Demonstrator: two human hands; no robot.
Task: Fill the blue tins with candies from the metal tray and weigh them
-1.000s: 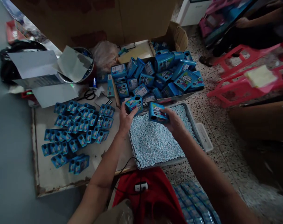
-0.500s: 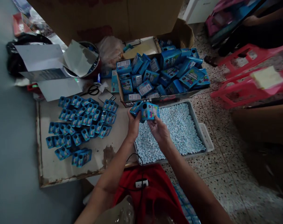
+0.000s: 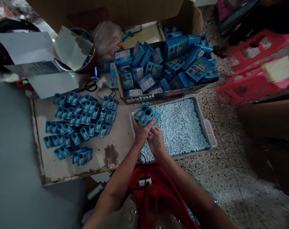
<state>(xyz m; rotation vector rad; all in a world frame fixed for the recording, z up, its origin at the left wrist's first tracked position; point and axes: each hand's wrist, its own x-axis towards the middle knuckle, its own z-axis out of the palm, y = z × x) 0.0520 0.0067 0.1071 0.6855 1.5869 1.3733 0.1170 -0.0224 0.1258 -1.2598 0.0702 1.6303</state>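
Note:
Small blue candy boxes (image 3: 147, 116) with dark round holes in their tops are held together in my left hand (image 3: 141, 132), its fingers wrapped round their sides. They are above the left part of a grey tray (image 3: 203, 127) filled with tiny pale blue and white candies (image 3: 180, 127). My right hand (image 3: 156, 141) is just below the boxes, close against the left hand, with its fingers curled in. Whatever those fingers hold, if anything, is hidden. Rows of similar blue boxes (image 3: 82, 119) stand on the table to the left.
A cardboard carton (image 3: 163, 95) piled with blue boxes stands behind the tray. Scissors (image 3: 90, 86), a metal bowl (image 3: 93, 54) with papers, and a plastic bag (image 3: 107, 38) lie at the back left. Red plastic stools (image 3: 242, 86) stand on the floor at right.
My right hand has let go of the box it held and dropped just below. The left hand now holds the boxes side by side. The view has shifted slightly.

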